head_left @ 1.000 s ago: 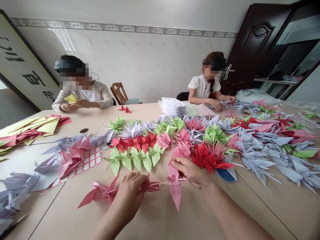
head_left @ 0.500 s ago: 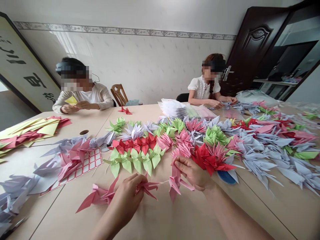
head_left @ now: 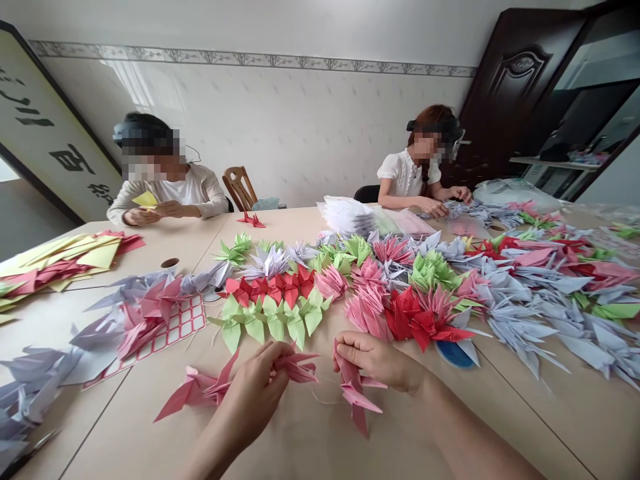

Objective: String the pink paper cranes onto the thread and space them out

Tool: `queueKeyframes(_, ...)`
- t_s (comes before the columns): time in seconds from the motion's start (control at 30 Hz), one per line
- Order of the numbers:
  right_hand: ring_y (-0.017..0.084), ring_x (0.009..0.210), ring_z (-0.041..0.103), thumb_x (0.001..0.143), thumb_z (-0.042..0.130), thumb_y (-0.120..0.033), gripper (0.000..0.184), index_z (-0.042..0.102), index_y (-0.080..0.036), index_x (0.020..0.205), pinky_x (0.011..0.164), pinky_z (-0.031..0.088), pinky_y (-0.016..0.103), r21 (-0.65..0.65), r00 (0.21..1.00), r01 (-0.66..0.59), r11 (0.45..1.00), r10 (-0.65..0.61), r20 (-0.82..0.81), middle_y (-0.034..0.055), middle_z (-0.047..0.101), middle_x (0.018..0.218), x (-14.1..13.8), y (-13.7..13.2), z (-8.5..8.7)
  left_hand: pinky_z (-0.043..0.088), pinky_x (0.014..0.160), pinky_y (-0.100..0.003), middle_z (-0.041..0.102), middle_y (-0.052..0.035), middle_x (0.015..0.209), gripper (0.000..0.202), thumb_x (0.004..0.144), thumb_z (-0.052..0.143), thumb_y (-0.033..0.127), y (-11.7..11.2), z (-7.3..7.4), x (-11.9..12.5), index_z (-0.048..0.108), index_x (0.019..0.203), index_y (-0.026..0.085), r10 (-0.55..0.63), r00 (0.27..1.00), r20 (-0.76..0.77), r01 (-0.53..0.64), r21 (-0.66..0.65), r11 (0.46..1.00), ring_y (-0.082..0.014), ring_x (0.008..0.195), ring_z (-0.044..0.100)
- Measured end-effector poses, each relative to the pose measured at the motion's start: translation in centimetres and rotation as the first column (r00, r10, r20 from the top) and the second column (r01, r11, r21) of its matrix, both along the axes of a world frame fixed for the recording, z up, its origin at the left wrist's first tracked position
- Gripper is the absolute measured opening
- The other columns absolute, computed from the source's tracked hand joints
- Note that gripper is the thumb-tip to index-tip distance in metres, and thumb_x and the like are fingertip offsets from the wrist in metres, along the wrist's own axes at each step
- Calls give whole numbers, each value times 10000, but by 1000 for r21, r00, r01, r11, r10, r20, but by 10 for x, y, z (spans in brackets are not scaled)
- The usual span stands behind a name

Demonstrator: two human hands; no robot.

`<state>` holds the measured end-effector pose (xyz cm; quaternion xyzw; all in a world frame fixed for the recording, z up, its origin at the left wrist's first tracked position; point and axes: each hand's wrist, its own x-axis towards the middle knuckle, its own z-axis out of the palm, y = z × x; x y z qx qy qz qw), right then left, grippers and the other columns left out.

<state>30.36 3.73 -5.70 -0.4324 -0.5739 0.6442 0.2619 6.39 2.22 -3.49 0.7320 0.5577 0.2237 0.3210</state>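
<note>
Between the fingers of my left hand (head_left: 257, 390) is a pink folded paper crane (head_left: 300, 368), its points sticking out to the right. My right hand (head_left: 377, 361) pinches a second pink crane, the hanging one (head_left: 356, 395), whose wings dangle below the fingertips. A thin pale thread (head_left: 323, 400) sags between the two hands. To the left of my left wrist lies another pink crane (head_left: 193, 395) on the table, partly hidden by the wrist. Just beyond both hands rests a row of light green cranes (head_left: 273, 320), with red cranes (head_left: 275, 289) behind it.
Heaps of white, pink, red and green cranes (head_left: 510, 300) spread over the right side. White and pink cranes (head_left: 150, 300) lie left, near stacked yellow paper (head_left: 55, 257). A blue disc (head_left: 455, 355) sits by my right forearm. Two people work across the table (head_left: 200, 440).
My right hand has come down and slightly left with its crane, which now tilts lower. The thread between the hands went from taut to slack.
</note>
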Motion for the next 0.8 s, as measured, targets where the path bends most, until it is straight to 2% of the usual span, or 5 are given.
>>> queueKeyframes(0.17,148,690,555,889,531,-419,264,560,-169,811,609,426,252,193,965,57,980,-103,240,18,592,768,2,7,-12,372,625,-255,583,14,735,138,816,400,139,1,-2,-2,513,787,213,4,996,86,-1,-33,999,-169,698,529)
queueKeyframes(0.37,216,1028,566,878,575,-377,357,571,-204,1190,842,449,323,467,932,184,865,-304,196,88,596,1167,-7,1,-3,372,657,-256,603,25,789,200,786,373,73,1,-4,2,507,794,221,-49,991,128,55,-40,998,-160,752,547)
queueKeyframes(0.53,164,765,607,853,614,-461,318,645,-165,965,673,462,261,276,995,98,956,-94,-25,52,664,919,-27,-10,0,399,684,-272,615,14,793,174,805,415,99,-6,0,11,538,795,221,-126,979,163,132,-31,991,-165,764,558)
queueKeyframes(0.67,152,713,587,869,588,-467,320,616,-153,812,643,442,245,242,979,198,950,-179,-97,28,629,780,-38,-13,-6,448,746,-299,627,-29,972,142,880,446,277,-6,-1,13,559,954,236,32,972,234,-22,-42,999,-195,892,582)
queueKeyframes(0.8,151,719,558,863,590,-469,334,595,-152,759,654,430,245,333,951,297,895,-308,-19,23,607,753,-37,-11,-9,464,672,-284,598,-34,952,262,869,493,456,-3,-2,12,549,968,221,155,938,311,-142,-64,988,-173,770,569)
